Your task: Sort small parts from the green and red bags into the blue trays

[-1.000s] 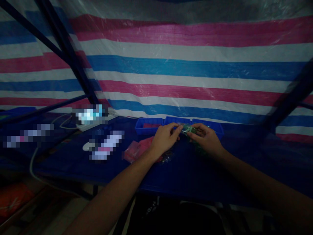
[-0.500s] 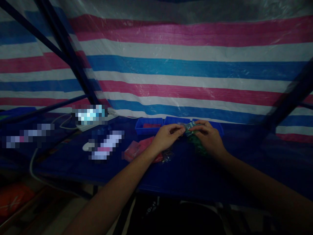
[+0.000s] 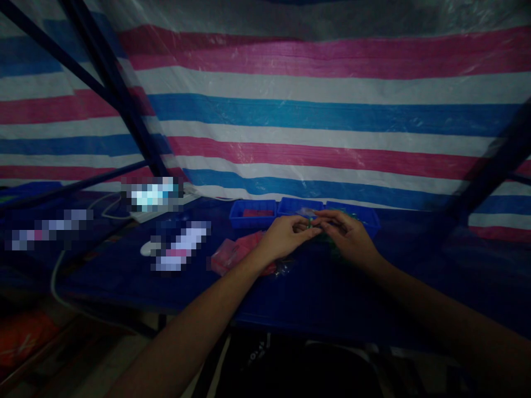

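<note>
Above the blue table, my left hand [image 3: 285,236] and my right hand [image 3: 350,235] meet with their fingertips closed together. Between them is a small clear plastic bag [image 3: 305,211], mostly covered by the fingers; a bit of green shows at the left fingertips. Green packets [image 3: 334,249] lie under my right hand, partly hidden. Beside my left wrist is a pile of pink packets [image 3: 232,254], with some clear packets [image 3: 284,267] at its right. Just behind the hands are a middle blue bin [image 3: 290,205] and a right blue bin [image 3: 371,222] with something green in it.
A left blue bin [image 3: 252,220] holds pink packets. Further left on the table [image 3: 191,298] are a white mouse-like object [image 3: 150,248], blurred-out items and a white power strip [image 3: 143,214] with cables. A striped sheet [image 3: 332,116] hangs behind, between dark metal posts [image 3: 128,124].
The fingers of both hands have drawn closer together, and the plastic bag is now more hidden behind them. My right hand has shifted slightly left. The piles and bins stay put.
</note>
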The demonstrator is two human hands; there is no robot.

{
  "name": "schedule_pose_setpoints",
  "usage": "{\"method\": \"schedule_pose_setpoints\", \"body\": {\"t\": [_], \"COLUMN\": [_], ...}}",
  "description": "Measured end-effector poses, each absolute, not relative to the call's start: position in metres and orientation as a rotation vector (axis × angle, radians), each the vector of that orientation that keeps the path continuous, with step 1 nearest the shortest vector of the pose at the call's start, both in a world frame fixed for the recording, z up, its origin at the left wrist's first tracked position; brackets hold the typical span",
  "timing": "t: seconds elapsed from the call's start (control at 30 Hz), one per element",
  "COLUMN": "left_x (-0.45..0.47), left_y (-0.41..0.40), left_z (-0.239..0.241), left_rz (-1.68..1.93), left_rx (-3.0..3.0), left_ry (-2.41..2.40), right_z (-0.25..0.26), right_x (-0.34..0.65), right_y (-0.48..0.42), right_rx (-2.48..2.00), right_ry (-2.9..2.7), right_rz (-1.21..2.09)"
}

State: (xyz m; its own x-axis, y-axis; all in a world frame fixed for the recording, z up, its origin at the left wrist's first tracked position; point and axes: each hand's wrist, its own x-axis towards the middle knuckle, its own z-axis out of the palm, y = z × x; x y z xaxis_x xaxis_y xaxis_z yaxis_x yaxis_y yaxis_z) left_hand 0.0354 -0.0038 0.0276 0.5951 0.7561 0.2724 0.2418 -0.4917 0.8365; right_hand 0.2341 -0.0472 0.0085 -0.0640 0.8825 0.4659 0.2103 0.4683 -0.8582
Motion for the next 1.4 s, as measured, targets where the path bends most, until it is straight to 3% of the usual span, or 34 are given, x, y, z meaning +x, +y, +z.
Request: {"method": "schedule_pose_setpoints", "body": {"t": [0.77, 1.0, 1.17, 1.4], "left_x": [0.028, 0.021, 0.012, 0.002], "left_y": [-0.004, 0.002, 0.007, 0.012], "left_z": [0.041, 0.041, 0.037, 0.036], "left_rz": [0.971, 0.967, 0.764, 0.682], "left_rx": [2.425, 2.513, 2.652, 2.744], "left_ry": [1.005, 1.07, 1.158, 1.228], "right_z": [0.004, 0.018, 0.013, 0.004], "right_x": [0.246, 0.275, 0.301, 0.298], "right_y": [-0.031, -0.025, -0.013, -0.009], "right_rx": [-1.036, -1.111, -1.313, -1.423], "right_ry": [-1.344, -1.277, -1.585, -1.897], "right_rz": [0.655, 0.223, -0.193, -0.239]}}
